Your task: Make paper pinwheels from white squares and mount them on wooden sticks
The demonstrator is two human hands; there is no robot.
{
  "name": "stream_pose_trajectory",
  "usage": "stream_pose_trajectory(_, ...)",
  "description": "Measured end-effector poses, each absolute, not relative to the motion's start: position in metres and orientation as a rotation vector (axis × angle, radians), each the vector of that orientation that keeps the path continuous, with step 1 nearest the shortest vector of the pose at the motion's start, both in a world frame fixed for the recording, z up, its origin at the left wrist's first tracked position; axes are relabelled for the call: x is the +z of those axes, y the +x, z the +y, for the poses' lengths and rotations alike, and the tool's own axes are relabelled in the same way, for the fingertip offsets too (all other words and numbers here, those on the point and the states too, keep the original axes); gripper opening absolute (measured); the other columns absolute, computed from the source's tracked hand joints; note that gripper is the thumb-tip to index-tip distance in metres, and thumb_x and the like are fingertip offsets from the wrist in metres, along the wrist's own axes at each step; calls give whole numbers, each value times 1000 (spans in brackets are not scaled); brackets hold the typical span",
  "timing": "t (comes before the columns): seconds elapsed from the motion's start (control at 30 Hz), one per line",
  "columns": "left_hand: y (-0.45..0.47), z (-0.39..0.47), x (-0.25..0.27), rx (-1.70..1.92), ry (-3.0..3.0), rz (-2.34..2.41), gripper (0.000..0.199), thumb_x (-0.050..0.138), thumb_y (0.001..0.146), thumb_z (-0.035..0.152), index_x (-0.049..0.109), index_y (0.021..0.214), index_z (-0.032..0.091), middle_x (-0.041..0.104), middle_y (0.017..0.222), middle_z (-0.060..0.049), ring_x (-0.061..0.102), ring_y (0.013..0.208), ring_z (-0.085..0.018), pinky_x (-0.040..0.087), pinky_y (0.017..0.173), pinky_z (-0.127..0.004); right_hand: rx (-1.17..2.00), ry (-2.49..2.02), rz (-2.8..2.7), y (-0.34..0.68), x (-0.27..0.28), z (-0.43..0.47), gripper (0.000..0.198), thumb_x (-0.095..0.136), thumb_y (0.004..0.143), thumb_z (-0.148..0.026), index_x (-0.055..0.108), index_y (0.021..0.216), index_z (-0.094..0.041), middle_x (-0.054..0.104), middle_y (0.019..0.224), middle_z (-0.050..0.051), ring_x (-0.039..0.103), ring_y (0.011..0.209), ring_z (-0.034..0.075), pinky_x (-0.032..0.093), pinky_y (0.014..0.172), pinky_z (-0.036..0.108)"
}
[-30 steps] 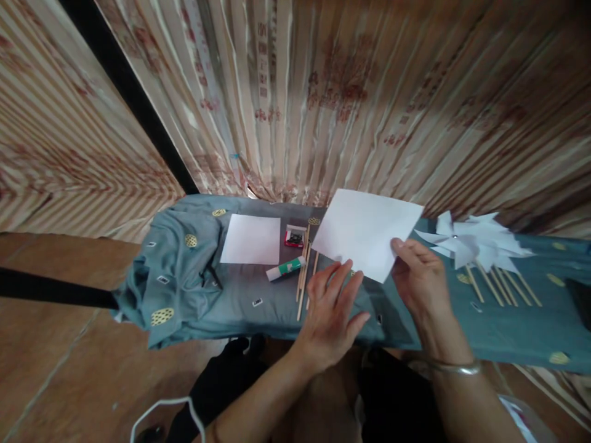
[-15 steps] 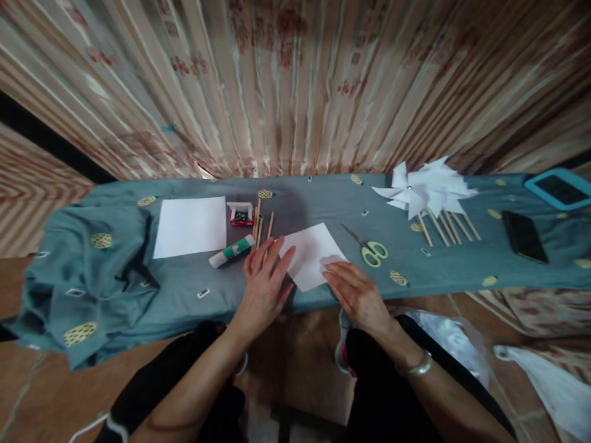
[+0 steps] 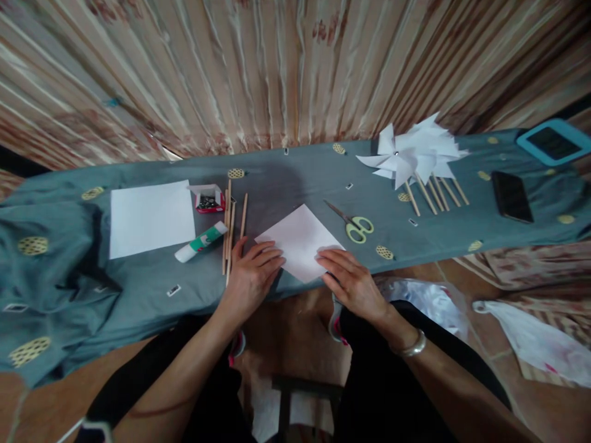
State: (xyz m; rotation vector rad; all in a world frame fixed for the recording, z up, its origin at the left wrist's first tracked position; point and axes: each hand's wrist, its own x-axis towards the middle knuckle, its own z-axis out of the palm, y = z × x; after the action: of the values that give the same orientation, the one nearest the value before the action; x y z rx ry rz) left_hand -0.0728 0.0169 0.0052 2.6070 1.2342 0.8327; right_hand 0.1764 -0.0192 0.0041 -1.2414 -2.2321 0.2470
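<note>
A square sheet of white paper lies turned like a diamond on the cloth-covered table in front of me. My left hand holds its left corner, fingers over the paper and the thumb mostly hidden. At the right corner, my right hand grips the sheet with its fingers on top and the thumb near the lower edge. Scissors with light green handles lie half open just beyond my right hand. Several thin wooden sticks are beside my left hand, with a glue stick to their left.
A larger white sheet and a small open red box of dark metal bits lie on the left. Several paper pinwheels on sticks are piled at the right. Past them are a phone and a blue-framed tablet.
My left hand's fingers, spread earlier, have come together on the paper's left corner. My right hand stays at the right corner. The view has shifted, moving the table items left and up.
</note>
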Motion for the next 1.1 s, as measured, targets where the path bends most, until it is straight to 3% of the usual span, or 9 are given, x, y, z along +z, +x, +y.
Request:
stream_pose_trajectory(0.37,-70,1,10,869,2570,1158,21,53,92,14,68,106,20,74,105,-7,69,96,-19,37,107,-52,257,-1324,-2154,189,5,-11,35,56,90,-23,60,124,-19,64,127,13,57,120,25,50,103,48)
stream_pose_trajectory(0.57,-71,2,8,808,2568,1165,22,53,91,14,67,107,19,72,111,-8,66,104,-22,41,104,-52,303,-1358,-2191,187,4,-10,35,53,90,-23,61,124,-22,62,130,11,56,123,26,48,105,49)
stream_pose_trajectory(0.77,-72,6,9,785,2559,1163,20,54,92,16,67,107,15,71,111,-11,64,106,-24,52,92,-43,299,-1320,-2181,187,4,-8,30,56,89,-21,66,116,-12,64,126,17,57,121,27,49,104,46)
stream_pose_trajectory(1.1,-70,11,13,825,2498,1176,20,50,94,18,67,104,14,73,101,-10,68,96,-22,56,85,-40,443,-1355,-2024,182,10,0,20,58,92,-29,71,105,-23,72,113,7,64,109,22,51,99,44)
